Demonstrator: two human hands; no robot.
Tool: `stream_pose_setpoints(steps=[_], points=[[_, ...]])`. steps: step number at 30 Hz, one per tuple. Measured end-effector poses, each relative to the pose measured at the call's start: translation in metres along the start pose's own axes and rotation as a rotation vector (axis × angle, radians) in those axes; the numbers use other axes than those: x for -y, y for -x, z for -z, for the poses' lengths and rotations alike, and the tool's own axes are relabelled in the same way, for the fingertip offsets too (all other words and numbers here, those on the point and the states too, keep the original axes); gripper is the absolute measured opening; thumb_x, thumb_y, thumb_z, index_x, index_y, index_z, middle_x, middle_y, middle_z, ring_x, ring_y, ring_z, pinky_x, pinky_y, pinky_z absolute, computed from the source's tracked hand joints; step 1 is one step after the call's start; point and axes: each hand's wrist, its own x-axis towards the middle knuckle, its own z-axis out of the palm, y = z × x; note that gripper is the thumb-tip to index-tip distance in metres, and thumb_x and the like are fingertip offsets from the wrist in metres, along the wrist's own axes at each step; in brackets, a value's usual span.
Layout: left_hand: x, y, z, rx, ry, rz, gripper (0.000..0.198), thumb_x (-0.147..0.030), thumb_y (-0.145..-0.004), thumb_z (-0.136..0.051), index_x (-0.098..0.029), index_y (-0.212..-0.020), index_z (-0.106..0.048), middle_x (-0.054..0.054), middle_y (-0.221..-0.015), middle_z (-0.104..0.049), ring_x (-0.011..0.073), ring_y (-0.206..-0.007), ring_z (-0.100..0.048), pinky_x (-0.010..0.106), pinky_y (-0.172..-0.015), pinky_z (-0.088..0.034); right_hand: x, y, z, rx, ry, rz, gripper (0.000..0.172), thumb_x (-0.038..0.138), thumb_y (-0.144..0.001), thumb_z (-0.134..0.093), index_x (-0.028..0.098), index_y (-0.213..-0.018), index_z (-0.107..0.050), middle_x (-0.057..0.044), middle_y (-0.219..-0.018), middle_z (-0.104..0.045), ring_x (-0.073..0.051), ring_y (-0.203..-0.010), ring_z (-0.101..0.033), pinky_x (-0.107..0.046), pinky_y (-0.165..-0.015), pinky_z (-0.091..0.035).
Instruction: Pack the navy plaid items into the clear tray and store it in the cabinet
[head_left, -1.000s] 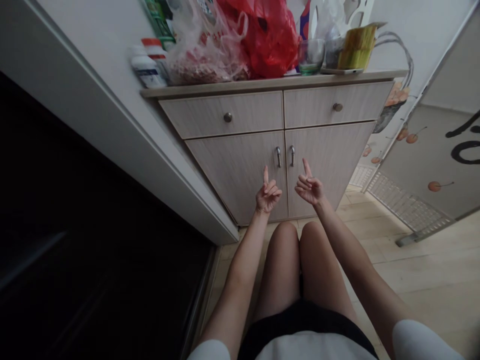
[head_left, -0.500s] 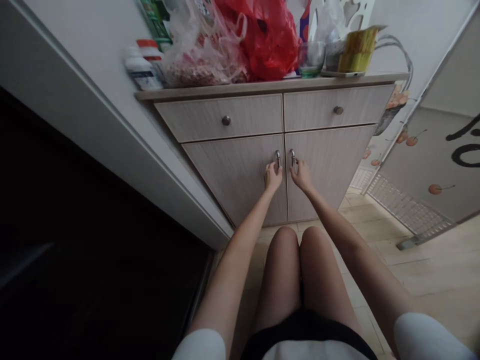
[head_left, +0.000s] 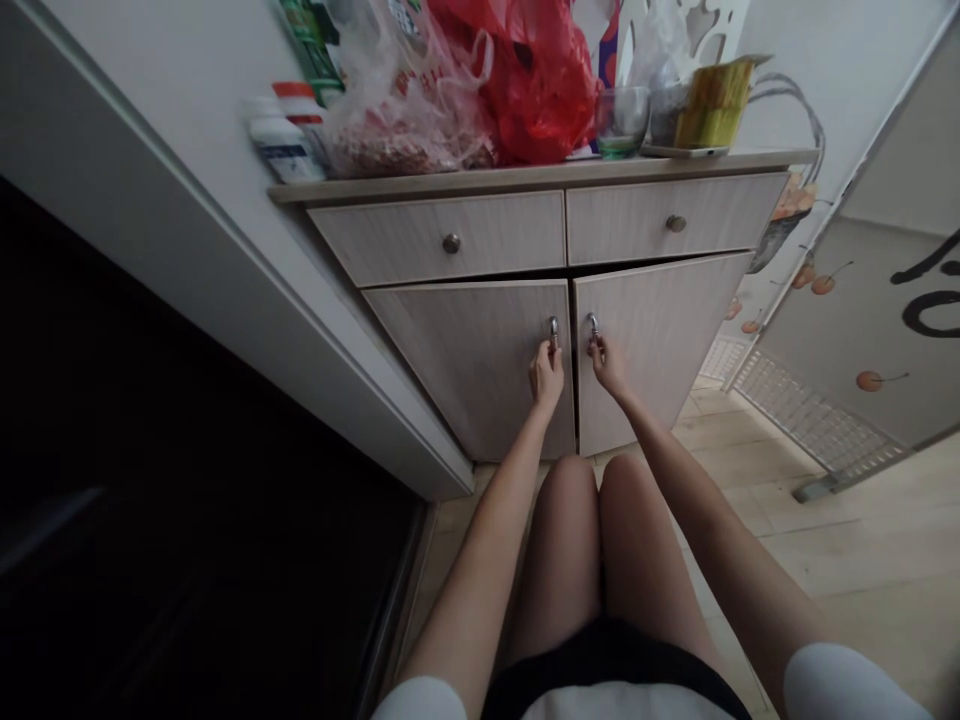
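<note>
Two light wood-grain doors stand slightly ajar on a low cabinet, with dark gaps along their top edges and between them. My left hand is closed on the lower part of the metal handle of the left door. On the right door, my right hand pinches the lower end of the other metal handle. Above the doors are two closed drawers with round knobs, the left drawer and the right drawer.
Along the cabinet top stand white bottles, a clear plastic bag, a red bag, a glass and a yellow package. My knees are close below the doors. A panel stands at the right.
Both doors have swung slightly out from the cabinet. My hands have moved a little down and toward me with the handles, and their fingers have closed more tightly.
</note>
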Motion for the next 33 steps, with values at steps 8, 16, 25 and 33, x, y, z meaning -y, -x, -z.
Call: stream_pose_setpoints(steps=[8, 16, 25, 33], points=[[0.001, 0.059, 0.049, -0.077, 0.063, -0.090, 0.028, -0.039, -0.096, -0.055, -0.016, -0.103, -0.068, 0.016, -0.098, -0.075, 0.0261, -0.094, -0.071, 0.038, -0.088, -0.053, 0.020, 0.055, 0.058, -0.031, 0.203, 0.021, 0.027, 0.034, -0.099, -0.045, 0.021, -0.104, -0.067, -0.011, -0.104, -0.073, -0.029, -0.099, -0.059, -0.045, -0.093, -0.039], [-0.002, 0.107, 0.112, -0.121, 0.094, -0.089, 0.036, -0.049, -0.095, -0.055, -0.018, -0.103, -0.070, 0.013, -0.092, -0.076, 0.0230, -0.085, -0.074, 0.034, -0.082, -0.056, 0.028, 0.106, 0.106, -0.138, 0.345, 0.023, 0.024, 0.029, -0.097, -0.046, 0.022, -0.103, -0.068, -0.009, -0.099, -0.074, -0.027, -0.099, -0.057, -0.045, -0.097, -0.029], [0.015, 0.145, 0.165, -0.277, 0.015, -0.031, 0.042, -0.055, -0.090, -0.058, -0.016, -0.101, -0.070, 0.013, -0.091, -0.077, 0.0234, -0.085, -0.075, 0.034, -0.081, -0.059, 0.021, 0.150, 0.156, -0.255, 0.409, -0.027, 0.029, 0.032, -0.095, -0.041, 0.021, -0.093, -0.068, -0.009, -0.101, -0.075, -0.026, -0.096, -0.056, -0.045, -0.095, -0.029], [0.044, 0.178, 0.231, -0.536, -0.119, 0.069, 0.039, -0.053, -0.084, -0.063, -0.017, -0.098, -0.069, 0.012, -0.087, -0.076, 0.0252, -0.078, -0.075, 0.036, -0.074, -0.061, -0.007, 0.182, 0.212, -0.373, 0.485, -0.077, 0.035, 0.045, -0.094, -0.039, 0.024, -0.091, -0.066, -0.012, -0.086, -0.069, -0.029, -0.085, -0.059, -0.047, -0.087, -0.040]])
